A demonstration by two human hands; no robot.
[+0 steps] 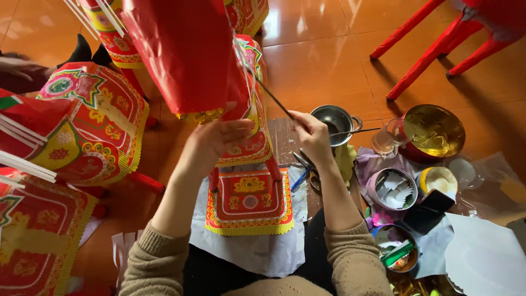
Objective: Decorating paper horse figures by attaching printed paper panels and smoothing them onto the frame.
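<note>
Two hands worked a red paper figure (186, 55) above the floor (329, 49). Our left hand (216, 140) pinched its decorated paper panel (246, 145); our right hand (312, 134) was closed on a thin stick (274, 101). We judged the figure light, flimsy and tearable, best held by its frame.

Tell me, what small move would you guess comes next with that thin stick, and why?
Probably easing the thin stick further in against the red paper figure. The right hand pinches its lower end, its tip already meets the paper's edge, and the left hand steadies the figure from below.
</note>
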